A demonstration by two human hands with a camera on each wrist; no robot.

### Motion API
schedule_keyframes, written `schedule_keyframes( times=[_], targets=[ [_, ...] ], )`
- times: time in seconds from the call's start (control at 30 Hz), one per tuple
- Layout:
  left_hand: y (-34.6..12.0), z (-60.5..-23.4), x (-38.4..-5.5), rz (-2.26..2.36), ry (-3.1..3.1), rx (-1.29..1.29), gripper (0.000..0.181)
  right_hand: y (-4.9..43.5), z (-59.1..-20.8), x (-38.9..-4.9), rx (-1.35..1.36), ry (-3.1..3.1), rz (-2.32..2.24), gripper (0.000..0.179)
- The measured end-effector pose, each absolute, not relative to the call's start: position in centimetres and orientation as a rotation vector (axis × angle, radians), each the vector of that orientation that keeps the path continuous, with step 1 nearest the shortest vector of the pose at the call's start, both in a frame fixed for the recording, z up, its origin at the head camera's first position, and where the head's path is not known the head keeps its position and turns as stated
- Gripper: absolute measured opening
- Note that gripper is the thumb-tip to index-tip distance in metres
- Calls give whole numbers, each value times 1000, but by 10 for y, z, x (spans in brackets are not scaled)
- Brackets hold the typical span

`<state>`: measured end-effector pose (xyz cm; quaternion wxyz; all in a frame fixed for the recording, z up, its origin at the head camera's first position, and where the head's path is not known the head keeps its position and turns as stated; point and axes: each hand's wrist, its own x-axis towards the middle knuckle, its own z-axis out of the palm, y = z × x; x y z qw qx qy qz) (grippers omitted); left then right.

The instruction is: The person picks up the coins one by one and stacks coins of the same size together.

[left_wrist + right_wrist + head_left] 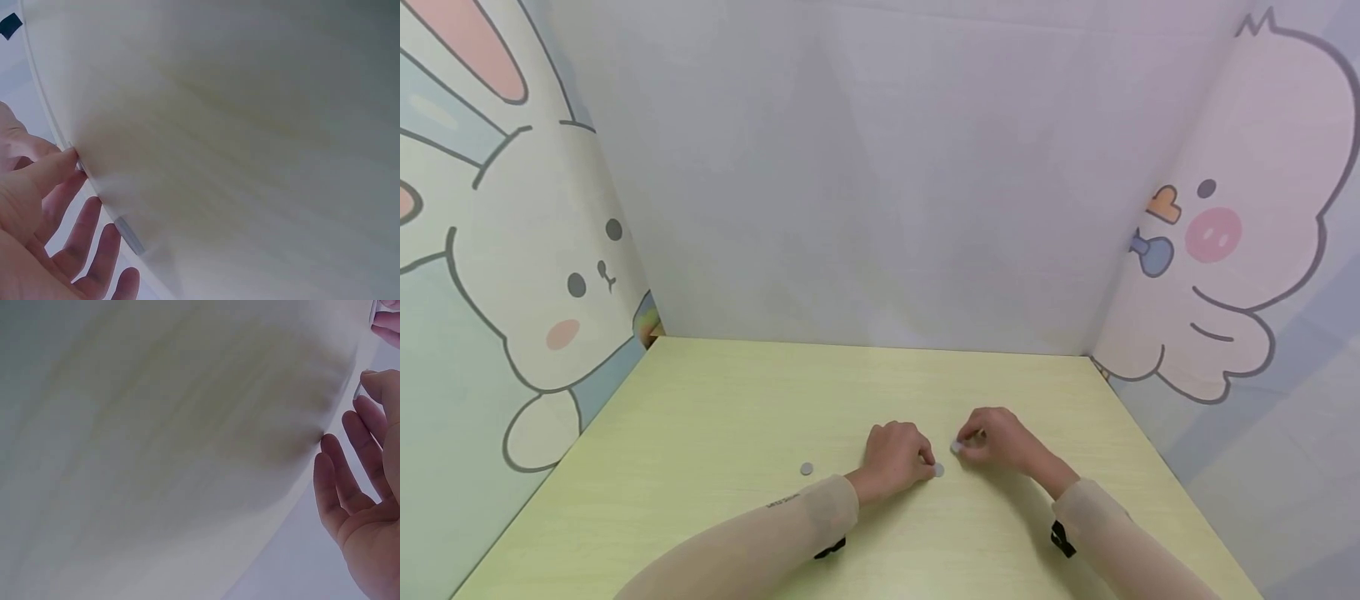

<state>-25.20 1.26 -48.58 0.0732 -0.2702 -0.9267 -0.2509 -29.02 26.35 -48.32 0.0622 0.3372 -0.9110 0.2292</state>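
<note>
My left hand [895, 457] pinches a small grey coin-like disc [938, 470] between thumb and index finger, low over the table. A little to its right and farther back, my right hand [1003, 440] pinches another grey disc [956, 447] by its edge. The two discs are close but apart. In the right wrist view, the right thumb [378, 384] and index finger hold a disc edge-on. Left of my left hand, a third grey disc [807, 468] lies flat on the table. Seen from the left wrist, a ridged grey edge [129, 235] lies beyond the fingertips.
The pale yellow-green table [737, 400] reaches back to a plain light curtain [865, 183]. Cloth walls printed with a rabbit [535, 275] and a chick [1240, 167] stand on either side. Dark wrist straps [1062, 539] show beneath the sleeves.
</note>
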Motion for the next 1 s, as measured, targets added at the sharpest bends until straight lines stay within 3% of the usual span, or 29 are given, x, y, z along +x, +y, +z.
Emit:
schedule_keyframes(
  times=[1.0],
  targets=[
    [15,-487,-254,-699,-2786,-803,11,246,-482,-268,1105,-2772,665,9]
  ],
)
